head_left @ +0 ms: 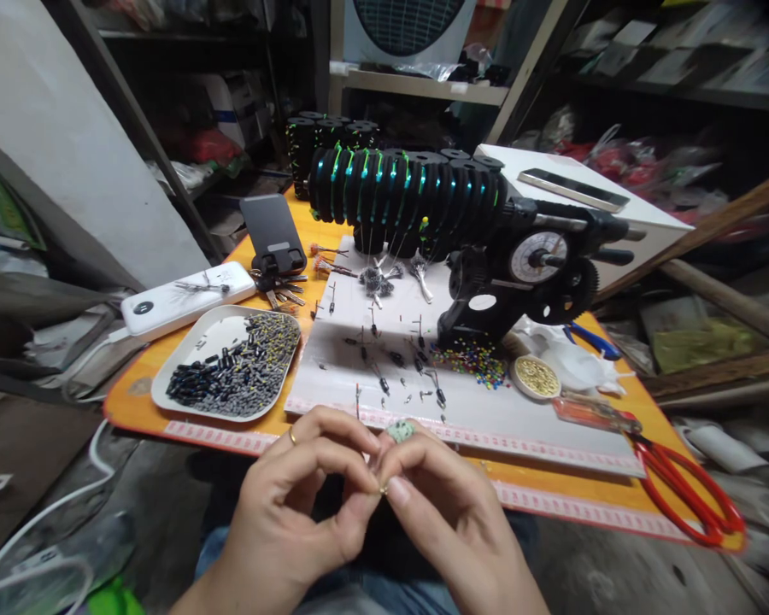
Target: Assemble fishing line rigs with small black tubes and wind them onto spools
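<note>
My left hand (311,491), with a ring on one finger, and my right hand (445,495) meet in front of the table's near edge. Both are closed in a pinch, fingertips nearly touching. A tiny gold-coloured piece (383,490) shows between them, too small to name. A greenish speckled wrap (401,430) covers one right fingertip. Just beyond the hands lies a white board (339,359) with small black cylindrical pieces (384,386) and fine wires on it. Colourful beads (478,363) lie loose on the board's right part.
A tray (160,376) of grey and black pieces stands left, near a white power bank (185,299) and a phone stand (272,231). Behind the board is a black geared device (519,265) with a dial. On the right are a dish of gold bits (537,377) and red-handled scissors (692,495).
</note>
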